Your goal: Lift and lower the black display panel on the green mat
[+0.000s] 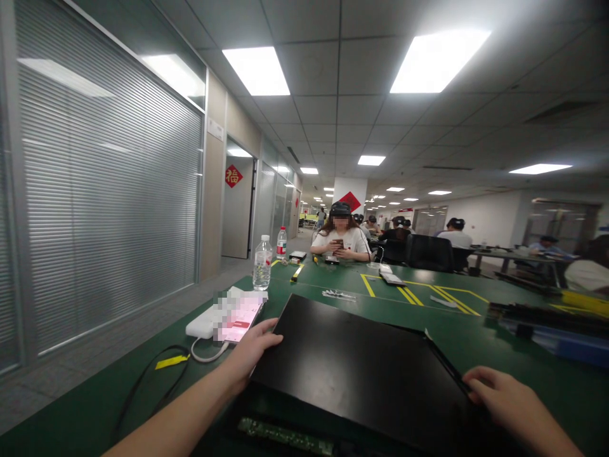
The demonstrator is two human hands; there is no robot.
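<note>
A large flat black panel (361, 368) lies tilted over a dark chassis on the green table (118, 393), with a strip of green circuit board (285, 437) showing under its near edge. My left hand (252, 352) grips the panel's left edge, fingers curled over it. At the right edge my right hand (509, 397) holds the panel with bent fingers.
A phone (240, 314) rests on a white power bank (202, 325) with a cable, left of the panel. Two water bottles (262, 262) stand further back. A seated person (340, 238) faces me across the table. Dark and blue parts (561, 330) lie at the right.
</note>
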